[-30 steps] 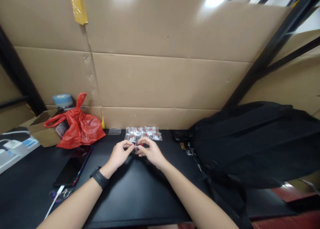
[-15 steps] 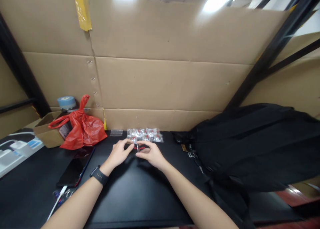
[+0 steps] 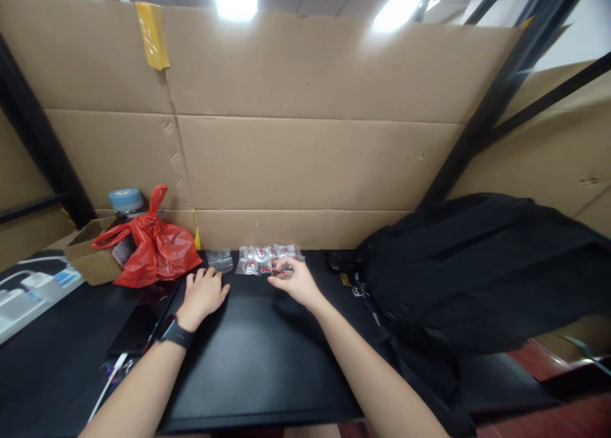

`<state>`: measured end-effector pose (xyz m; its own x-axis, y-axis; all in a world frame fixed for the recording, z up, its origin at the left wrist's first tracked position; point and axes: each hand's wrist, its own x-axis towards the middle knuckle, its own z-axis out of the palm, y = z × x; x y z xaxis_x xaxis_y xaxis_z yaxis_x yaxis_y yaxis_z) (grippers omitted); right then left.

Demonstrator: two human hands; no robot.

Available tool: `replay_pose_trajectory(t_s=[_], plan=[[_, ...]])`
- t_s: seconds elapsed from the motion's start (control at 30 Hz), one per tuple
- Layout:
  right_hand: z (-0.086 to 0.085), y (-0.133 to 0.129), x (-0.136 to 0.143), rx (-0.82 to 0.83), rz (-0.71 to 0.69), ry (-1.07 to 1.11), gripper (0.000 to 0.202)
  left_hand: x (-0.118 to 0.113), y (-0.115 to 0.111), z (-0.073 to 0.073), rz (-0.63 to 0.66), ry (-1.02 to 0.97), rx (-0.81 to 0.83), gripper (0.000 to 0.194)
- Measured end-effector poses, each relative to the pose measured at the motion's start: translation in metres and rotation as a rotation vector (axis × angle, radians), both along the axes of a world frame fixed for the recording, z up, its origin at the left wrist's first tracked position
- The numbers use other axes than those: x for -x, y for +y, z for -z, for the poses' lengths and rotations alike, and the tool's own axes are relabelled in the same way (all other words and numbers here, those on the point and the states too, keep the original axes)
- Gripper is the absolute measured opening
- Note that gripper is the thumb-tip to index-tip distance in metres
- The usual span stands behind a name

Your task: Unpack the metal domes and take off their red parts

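Note:
My right hand (image 3: 301,286) is closed in a pinch on a small item with red and shiny parts (image 3: 281,271); its kind is too small to make out. It is just in front of several clear packets (image 3: 262,254) with round silvery, red-marked contents, which lie in rows by the cardboard wall. My left hand (image 3: 204,295), wearing a dark watch (image 3: 174,332) on its wrist, has its fingers spread over the black tabletop (image 3: 267,368). Close to its fingertips lies a small clear plastic bag (image 3: 219,260), and I cannot tell whether they touch.
On the left are a knotted red bag (image 3: 160,250), a cardboard box (image 3: 90,253), a blue-lidded container (image 3: 125,200), a phone (image 3: 140,326) on a white cable and a power strip (image 3: 42,298). A black backpack (image 3: 477,272) fills the right. Cardboard (image 3: 305,164) walls the back.
My hands, together around the small item before, are now apart. The left has gone left to the clear bag and opened; the right keeps the item, now nearer the packets.

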<state>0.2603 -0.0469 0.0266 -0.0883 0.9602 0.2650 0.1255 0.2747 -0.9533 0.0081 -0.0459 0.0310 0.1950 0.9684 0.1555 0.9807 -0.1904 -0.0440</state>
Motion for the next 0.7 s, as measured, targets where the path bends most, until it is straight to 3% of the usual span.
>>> replay_pose_trajectory(t_s=[0.17,0.27,0.37,0.47,0.57,0.7], plan=[[-0.002,0.007,-0.014,0.006,0.053,-0.041,0.037,-0.017,-0.033,-0.025,0.121,0.093,0.051,0.035],[-0.004,0.006,-0.021,0.036,0.037,-0.141,0.036,-0.025,-0.043,-0.031,0.307,0.025,0.126,0.030],[-0.010,0.000,-0.026,0.038,-0.037,-0.330,0.032,-0.030,-0.045,-0.027,0.509,-0.126,0.203,0.027],[-0.019,-0.010,-0.029,-0.023,-0.150,-0.602,0.028,-0.034,-0.044,-0.016,0.622,-0.225,0.263,0.022],[-0.028,-0.020,-0.029,-0.076,-0.184,-0.814,0.024,-0.036,-0.043,-0.009,0.643,-0.259,0.327,0.034],[-0.038,-0.029,-0.031,-0.039,-0.227,-0.934,0.023,-0.041,-0.043,-0.005,0.658,-0.246,0.361,0.040]])
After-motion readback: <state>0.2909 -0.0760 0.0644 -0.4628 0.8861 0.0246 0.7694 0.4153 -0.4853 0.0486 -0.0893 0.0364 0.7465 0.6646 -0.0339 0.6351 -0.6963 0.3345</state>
